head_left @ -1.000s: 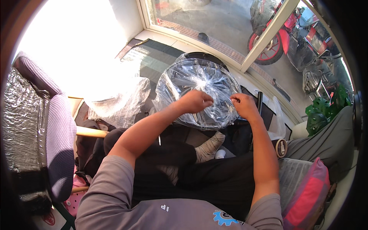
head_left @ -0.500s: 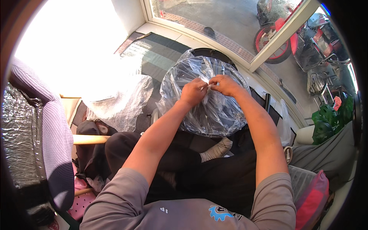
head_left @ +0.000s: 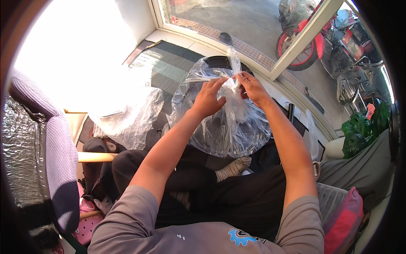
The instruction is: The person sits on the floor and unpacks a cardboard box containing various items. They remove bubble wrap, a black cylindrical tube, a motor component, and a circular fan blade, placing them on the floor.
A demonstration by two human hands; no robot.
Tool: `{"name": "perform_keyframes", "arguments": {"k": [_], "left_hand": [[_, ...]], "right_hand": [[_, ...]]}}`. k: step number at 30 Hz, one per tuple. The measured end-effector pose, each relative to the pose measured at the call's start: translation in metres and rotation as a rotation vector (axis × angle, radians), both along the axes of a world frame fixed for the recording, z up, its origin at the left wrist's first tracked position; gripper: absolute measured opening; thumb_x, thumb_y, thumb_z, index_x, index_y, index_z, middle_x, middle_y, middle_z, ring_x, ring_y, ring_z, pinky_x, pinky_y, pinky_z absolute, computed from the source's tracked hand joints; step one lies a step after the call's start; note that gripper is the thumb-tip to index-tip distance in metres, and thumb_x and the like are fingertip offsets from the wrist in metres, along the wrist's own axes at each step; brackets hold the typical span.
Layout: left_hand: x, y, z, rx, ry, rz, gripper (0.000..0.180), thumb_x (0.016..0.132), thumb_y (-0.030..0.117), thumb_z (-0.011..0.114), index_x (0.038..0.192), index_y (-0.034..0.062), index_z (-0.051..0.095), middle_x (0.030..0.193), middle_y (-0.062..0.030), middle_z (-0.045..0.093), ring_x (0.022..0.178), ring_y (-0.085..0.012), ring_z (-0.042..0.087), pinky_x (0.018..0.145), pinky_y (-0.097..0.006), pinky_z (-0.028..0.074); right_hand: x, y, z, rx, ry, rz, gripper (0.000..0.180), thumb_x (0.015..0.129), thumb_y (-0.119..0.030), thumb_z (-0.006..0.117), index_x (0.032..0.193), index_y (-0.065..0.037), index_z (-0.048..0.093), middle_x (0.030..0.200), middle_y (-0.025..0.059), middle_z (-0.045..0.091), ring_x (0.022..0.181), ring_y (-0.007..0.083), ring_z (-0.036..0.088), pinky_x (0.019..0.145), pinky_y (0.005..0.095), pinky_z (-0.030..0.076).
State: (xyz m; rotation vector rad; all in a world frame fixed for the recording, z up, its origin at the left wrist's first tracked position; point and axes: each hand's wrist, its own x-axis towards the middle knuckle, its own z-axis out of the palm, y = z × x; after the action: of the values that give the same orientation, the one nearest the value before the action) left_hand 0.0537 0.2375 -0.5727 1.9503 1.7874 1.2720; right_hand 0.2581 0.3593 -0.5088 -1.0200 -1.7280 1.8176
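A clear plastic bag (head_left: 207, 133) covers a large round black object, whose curved rim (head_left: 216, 62) shows at the far side. What kind of object it is I cannot tell. The bag's gathered neck stands up in a twisted tuft (head_left: 234, 63) near the middle. My right hand (head_left: 252, 89) pinches the bag at this neck between thumb and fingers. Just left of it, my left hand (head_left: 208, 98) hovers over the plastic, thumb and fingers apart, with nothing held.
Bubble wrap (head_left: 139, 114) lies on the striped mat (head_left: 171, 59) at left. A purple ribbed cushion (head_left: 61, 148) stands nearer. A glass door frame (head_left: 292, 59) borders the right, with a red motorcycle (head_left: 304, 48) beyond. A leafy plant (head_left: 366, 125) and pink bag (head_left: 344, 220) sit at right.
Both hands were pinching the bag together at its middle. The left hand has let go and moved slightly left, its fingers spreading. The gathered plastic now rises as a tuft by the right hand.
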Motion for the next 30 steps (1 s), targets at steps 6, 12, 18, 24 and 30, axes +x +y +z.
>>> {"name": "perform_keyframes", "arguments": {"k": [6,12,18,24,30], "left_hand": [[-0.051,0.000,0.005,-0.043,-0.100,0.216,0.021,0.098,0.025,0.076,0.104,0.0054,0.078,0.095,-0.0130,0.076,0.089,-0.0328,0.072,0.082,-0.044,0.057],[-0.136,-0.015,0.025,-0.395,-0.371,0.589,0.041,0.092,0.020,0.073,0.131,0.0087,0.077,0.105,-0.0127,0.076,0.104,-0.0316,0.075,0.096,-0.043,0.058],[-0.028,-0.014,0.074,0.457,0.183,0.197,0.054,0.082,0.011,0.074,0.136,0.0118,0.066,0.137,-0.0151,0.065,0.128,-0.0384,0.060,0.112,-0.052,0.050],[0.038,-0.014,0.061,-0.019,0.322,-0.139,0.046,0.088,0.023,0.077,0.133,0.0136,0.071,0.128,-0.0133,0.074,0.125,-0.0378,0.069,0.114,-0.052,0.051],[-0.020,-0.042,0.056,-0.125,0.770,-0.473,0.008,0.088,0.016,0.069,0.086,0.0148,0.077,0.097,-0.0069,0.070,0.096,-0.0296,0.072,0.097,-0.047,0.053]], "right_hand": [[0.049,-0.004,0.004,0.611,-0.415,0.055,0.039,0.103,-0.035,0.078,0.129,-0.008,0.072,0.098,0.0017,0.073,0.085,0.0103,0.066,0.079,0.0283,0.053],[0.146,0.028,0.017,0.087,-0.313,-0.370,0.034,0.101,-0.016,0.070,0.134,-0.008,0.073,0.102,0.0039,0.078,0.096,0.0138,0.076,0.085,0.0329,0.062],[0.149,-0.003,0.036,0.079,0.137,-0.339,0.033,0.104,-0.009,0.065,0.136,-0.009,0.069,0.115,0.0030,0.076,0.096,0.0119,0.074,0.079,0.0312,0.063],[0.148,-0.007,0.048,0.172,0.147,-0.266,0.050,0.095,0.002,0.062,0.143,-0.012,0.064,0.117,0.0052,0.074,0.100,0.0142,0.072,0.085,0.0297,0.061],[0.170,-0.022,0.034,0.573,-1.034,-0.247,0.067,0.090,-0.003,0.067,0.155,-0.014,0.055,0.139,0.0235,0.070,0.130,0.0379,0.068,0.110,0.0432,0.053]]}}
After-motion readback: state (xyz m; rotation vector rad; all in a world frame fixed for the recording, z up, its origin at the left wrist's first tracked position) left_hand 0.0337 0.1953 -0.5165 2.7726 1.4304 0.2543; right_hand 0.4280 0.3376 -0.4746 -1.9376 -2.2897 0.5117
